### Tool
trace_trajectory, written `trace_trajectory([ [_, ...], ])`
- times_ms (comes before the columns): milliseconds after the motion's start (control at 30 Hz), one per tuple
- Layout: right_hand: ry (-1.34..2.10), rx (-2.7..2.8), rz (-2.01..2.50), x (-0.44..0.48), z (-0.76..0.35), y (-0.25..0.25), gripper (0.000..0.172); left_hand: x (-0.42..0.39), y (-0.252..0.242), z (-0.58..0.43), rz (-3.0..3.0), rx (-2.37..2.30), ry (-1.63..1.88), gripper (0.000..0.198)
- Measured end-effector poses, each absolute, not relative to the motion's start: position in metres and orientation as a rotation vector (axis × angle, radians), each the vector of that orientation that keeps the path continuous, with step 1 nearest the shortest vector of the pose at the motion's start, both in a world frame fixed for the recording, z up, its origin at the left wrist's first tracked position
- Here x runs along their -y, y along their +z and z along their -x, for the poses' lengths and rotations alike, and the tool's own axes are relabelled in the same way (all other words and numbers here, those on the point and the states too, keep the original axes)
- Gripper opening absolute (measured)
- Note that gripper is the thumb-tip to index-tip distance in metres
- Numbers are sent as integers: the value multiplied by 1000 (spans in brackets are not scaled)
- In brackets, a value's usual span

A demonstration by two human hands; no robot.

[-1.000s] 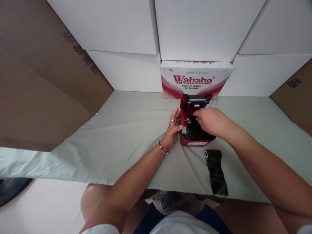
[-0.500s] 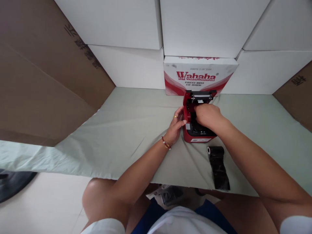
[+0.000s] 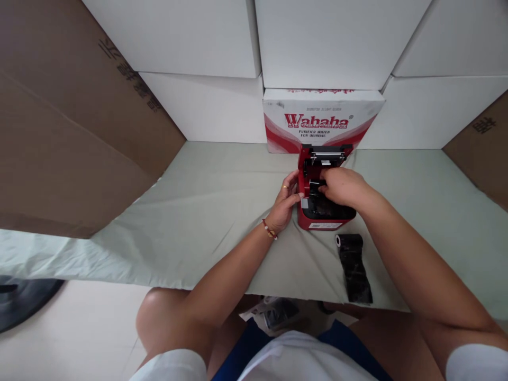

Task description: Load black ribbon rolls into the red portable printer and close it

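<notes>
A red and black label printer [image 3: 325, 225] sits on the cloth with its lid [image 3: 325, 153] raised. My left hand [image 3: 283, 206] grips the printer's left side, thumb on the rim near a pale sticker. Reaching into the open body, my right hand [image 3: 341, 185] has its fingers curled at a glossy black ribbon roll [image 3: 315, 185]; the fingertips are partly hidden. In front of the printer lies another black ribbon roll [image 3: 351, 264], its film partly unrolled towards the table edge.
A white and red Wahaha carton [image 3: 317, 124] stands right behind the printer, with stacked white boxes [image 3: 202, 106] at the back. Brown cartons [image 3: 91, 121] flank the pale green cloth [image 3: 222, 185]. Below the table edge is a plastic-wrapped dark item [image 3: 280, 313].
My right hand has shifted slightly right and opened the view of a glossy black roll inside the printer. My left hand keeps its hold on the printer's side.
</notes>
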State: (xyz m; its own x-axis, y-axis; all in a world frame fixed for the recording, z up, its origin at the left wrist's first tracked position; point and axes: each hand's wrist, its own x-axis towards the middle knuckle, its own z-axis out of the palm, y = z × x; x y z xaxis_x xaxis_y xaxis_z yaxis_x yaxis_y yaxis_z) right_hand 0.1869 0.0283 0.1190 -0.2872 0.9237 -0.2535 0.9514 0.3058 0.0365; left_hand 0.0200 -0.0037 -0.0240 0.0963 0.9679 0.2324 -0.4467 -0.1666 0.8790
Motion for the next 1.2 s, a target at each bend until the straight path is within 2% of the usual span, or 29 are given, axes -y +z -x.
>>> trace_trajectory([
  [133,-187,-2380,-1722,-25,-187,115,39,5,-22,-20,-1043,-638,1446,74],
  [300,-211,-2435,-1819,-26,-186,111,41,9,-20,-17,-1105,-604,1387,86],
  [433,-283,-2499,-1871,-19,-188,116,41,10,-19,-16,-1091,-618,1395,86],
  [500,-482,-2620,-1893,-9,-201,122,39,10,-18,-17,-1087,-618,1396,84],
  [633,-1406,-2772,-2092,19,-268,133,45,10,-19,-18,-1088,-603,1394,81],
  [733,-1606,-2387,-2589,35,-336,127,48,8,-21,-18,-1066,-592,1406,81],
  [800,-1570,-2166,-2707,40,-374,113,48,7,-23,-19,-1055,-589,1407,82],
  [967,-1340,-2155,-2437,46,-407,64,56,6,-23,-17,-1094,-603,1396,82],
  [1133,-485,-2695,-2202,67,-376,57,35,7,-21,-15,-1094,-626,1394,83],
  [1200,-435,-2929,-1987,80,-356,63,33,7,-21,-15,-1097,-631,1389,83],
])
